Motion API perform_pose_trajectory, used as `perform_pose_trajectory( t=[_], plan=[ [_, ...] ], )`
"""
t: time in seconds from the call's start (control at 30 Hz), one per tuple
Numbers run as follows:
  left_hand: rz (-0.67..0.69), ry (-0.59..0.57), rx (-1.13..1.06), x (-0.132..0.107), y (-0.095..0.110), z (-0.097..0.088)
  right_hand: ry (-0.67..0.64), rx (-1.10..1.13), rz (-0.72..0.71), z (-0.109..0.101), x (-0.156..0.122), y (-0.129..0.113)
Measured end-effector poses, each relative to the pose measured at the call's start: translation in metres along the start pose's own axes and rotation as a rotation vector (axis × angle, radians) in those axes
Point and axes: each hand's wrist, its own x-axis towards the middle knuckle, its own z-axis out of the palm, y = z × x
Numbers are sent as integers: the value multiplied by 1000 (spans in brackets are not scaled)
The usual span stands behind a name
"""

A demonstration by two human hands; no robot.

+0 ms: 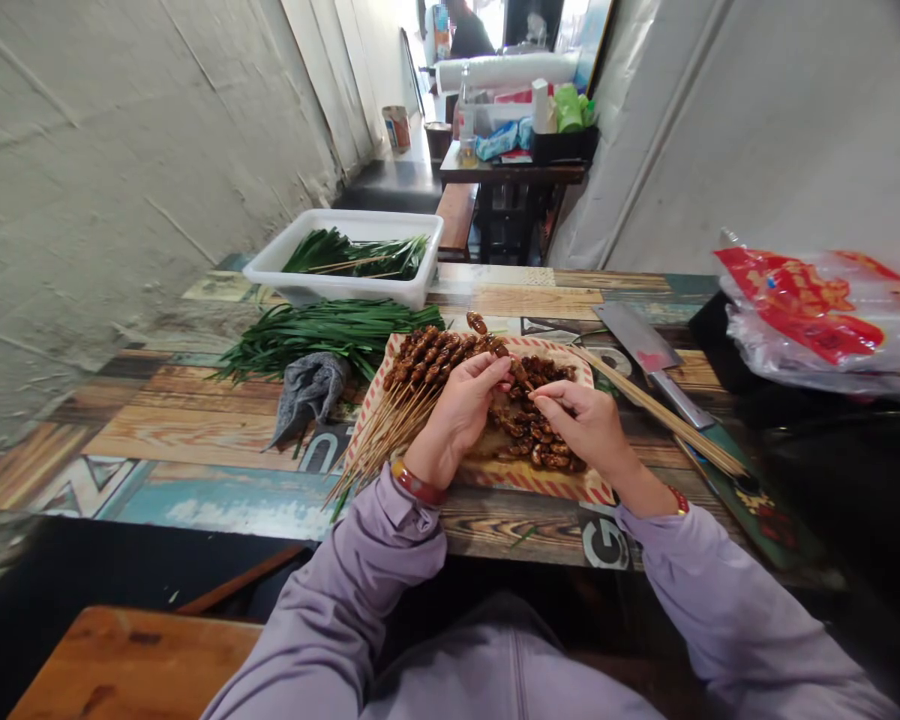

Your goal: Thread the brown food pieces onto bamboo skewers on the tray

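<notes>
A red-and-white striped tray (pixel 529 476) lies on the patterned wooden table (pixel 195 440) in front of me. On its left side rest several finished skewers of brown pieces (pixel 427 358), their sticks fanning toward me. A loose pile of brown pieces (pixel 532 425) fills its right side. My left hand (pixel 461 410) is closed round a skewer (pixel 495 340) that points away and carries a few pieces near its tip. My right hand (pixel 581 420) pinches a brown piece just above the pile, close to the left hand.
Green chives (pixel 322 335) lie left of the tray beside a grey cloth (pixel 307 390). A white tub (pixel 345 285) holds more chives. Bare bamboo sticks (pixel 660 415) and a cleaver (pixel 645 350) lie to the right, next to red-printed plastic bags (pixel 825 310). A bench (pixel 127 665) is below left.
</notes>
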Motion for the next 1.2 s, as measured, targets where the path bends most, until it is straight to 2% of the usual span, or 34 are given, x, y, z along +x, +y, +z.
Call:
perform_pose_trajectory(
  t=[0.2, 0.5, 0.7, 1.07, 1.2],
  plan=[
    [-5, 17, -47, 1, -1, 1, 16, -39, -32, 0, -1, 1],
    [-18, -33, 8, -2, -3, 2, 49, -62, -57, -1, 0, -3],
    [19, 54, -44, 3, 7, -4, 41, -93, -85, 0, -1, 0],
    [40, 86, -70, 2, 7, -3, 44, -88, -153, 2, -2, 1],
    [26, 69, -63, 1, 5, -1, 41, -86, -125, 1, -2, 0]
  ],
)
